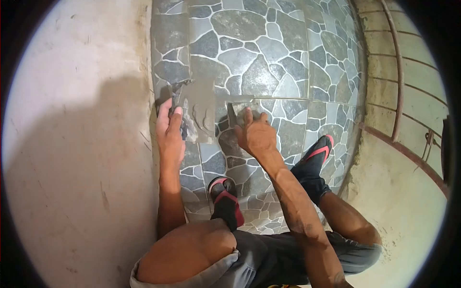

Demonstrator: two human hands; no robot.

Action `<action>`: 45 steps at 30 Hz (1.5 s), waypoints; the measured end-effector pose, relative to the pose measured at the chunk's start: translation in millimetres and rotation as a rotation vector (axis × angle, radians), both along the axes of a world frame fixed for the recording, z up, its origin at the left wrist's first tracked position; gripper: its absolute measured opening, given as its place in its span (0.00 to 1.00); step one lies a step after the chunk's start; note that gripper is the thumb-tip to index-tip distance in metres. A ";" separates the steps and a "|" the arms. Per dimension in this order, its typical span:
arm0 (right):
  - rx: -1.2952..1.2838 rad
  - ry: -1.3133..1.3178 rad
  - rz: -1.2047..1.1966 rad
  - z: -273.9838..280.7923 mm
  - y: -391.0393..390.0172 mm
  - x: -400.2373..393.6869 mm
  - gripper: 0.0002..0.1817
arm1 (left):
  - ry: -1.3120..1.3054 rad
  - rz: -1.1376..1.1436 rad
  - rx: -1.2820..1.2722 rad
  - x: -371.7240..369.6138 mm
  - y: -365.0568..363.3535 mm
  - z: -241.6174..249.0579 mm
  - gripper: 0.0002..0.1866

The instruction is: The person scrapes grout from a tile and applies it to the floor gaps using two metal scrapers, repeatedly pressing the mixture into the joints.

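My left hand (170, 134) is closed on the edge of a flat rectangular trowel (207, 89), beside the wall. Wet grey grout (200, 115) is spread over its face. To the right, my right hand (258, 137) reaches down to the stone-patterned floor tiles (235, 158). Its fingers press on a small flat scraper (232, 115) with a dark edge, partly hidden beneath them. A grey grout smear (233, 98) runs along the tile joint just above those fingertips.
A plain pale wall (77, 158) rises close on the left. On the right stands a metal railing (397, 72) above a low ledge (379, 158). My feet, in flip-flops (225, 197) and dark socks, stand on the tiles near my hands.
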State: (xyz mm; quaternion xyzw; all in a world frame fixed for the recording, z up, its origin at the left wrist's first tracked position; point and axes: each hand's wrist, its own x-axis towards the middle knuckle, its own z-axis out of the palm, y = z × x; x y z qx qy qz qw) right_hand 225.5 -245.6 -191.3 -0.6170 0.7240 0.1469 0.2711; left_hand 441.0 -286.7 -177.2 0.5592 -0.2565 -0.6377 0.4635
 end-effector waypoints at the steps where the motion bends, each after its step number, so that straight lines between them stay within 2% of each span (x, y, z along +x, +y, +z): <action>1: -0.096 0.009 -0.031 -0.6 -2.0 -5.9 0.38 | -0.001 0.007 0.005 -0.7 -1.6 -3.1 0.17; 3: -0.277 0.020 -0.081 -5.7 -0.8 -14.7 0.38 | 0.020 0.009 0.012 -3.1 -0.9 -5.5 0.18; 4: -0.209 0.062 -0.098 -20.1 -0.4 -20.4 0.39 | 0.043 -0.004 0.012 -3.5 0.1 -4.1 0.18; 7: -0.265 0.067 -0.042 -31.9 16.8 -28.1 0.39 | 0.049 -0.045 -0.010 -7.0 -3.6 -1.5 0.18; 11: -0.185 0.082 -0.067 -12.7 16.5 -37.7 0.41 | 0.009 -0.064 0.010 -13.3 -0.7 1.8 0.18; 14: -0.281 0.061 -0.122 -39.5 16.5 -50.2 0.41 | 0.026 -0.070 0.026 -22.7 2.2 6.0 0.18; 17: -0.190 0.103 -0.050 -35.8 30.0 -58.4 0.40 | -0.047 -0.123 -0.012 -27.6 2.1 6.9 0.18; 18: -0.075 0.098 -0.068 -20.6 30.2 -59.4 0.39 | -0.046 -0.115 -0.013 -28.1 4.9 8.6 0.18; 21: -0.206 0.063 -0.172 -7.7 22.4 -71.5 0.40 | -0.027 -0.123 -0.029 -38.6 -1.6 5.5 0.18; 24: -0.247 0.069 -0.170 -36.6 20.2 -84.4 0.40 | -0.035 -0.131 -0.023 -42.6 2.5 0.5 0.18; 27: -0.177 0.129 -0.055 -26.0 32.5 -91.4 0.39 | -0.057 -0.162 -0.062 -48.1 -4.2 0.9 0.18; 30: -0.176 0.126 -0.073 -6.5 27.9 -102.3 0.38 | -0.092 -0.222 -0.083 -60.1 -12.0 4.4 0.17; 33: -0.162 0.140 -0.157 -13.1 9.8 -114.9 0.38 | -0.114 -0.253 -0.111 -68.0 -14.0 2.7 0.17; 35: -0.060 0.145 -0.148 -21.6 18.3 -113.1 0.38 | -0.114 -0.279 -0.082 -67.1 -13.1 -0.1 0.17; 37: 0.036 0.172 -0.059 -2.6 20.0 -120.4 0.39 | -0.071 -0.269 -0.103 -65.7 -13.2 -3.8 0.17; 38: 0.167 0.149 0.022 10.0 15.4 -129.1 0.38 | -0.046 -0.271 -0.112 -66.1 -11.3 -4.7 0.18; 41: 0.140 -0.150 0.000 63.9 -2.7 -142.2 0.34 | -0.073 -0.246 -0.089 -69.4 -9.4 -8.5 0.17; 43: -0.034 -0.377 0.008 101.6 -19.6 -135.0 0.29 | -0.135 -0.280 -0.098 -69.1 -8.2 -1.4 0.17; 45: -0.083 -0.474 0.049 139.6 -37.8 -116.4 0.30 | -0.186 -0.314 -0.090 -65.5 -9.7 5.3 0.18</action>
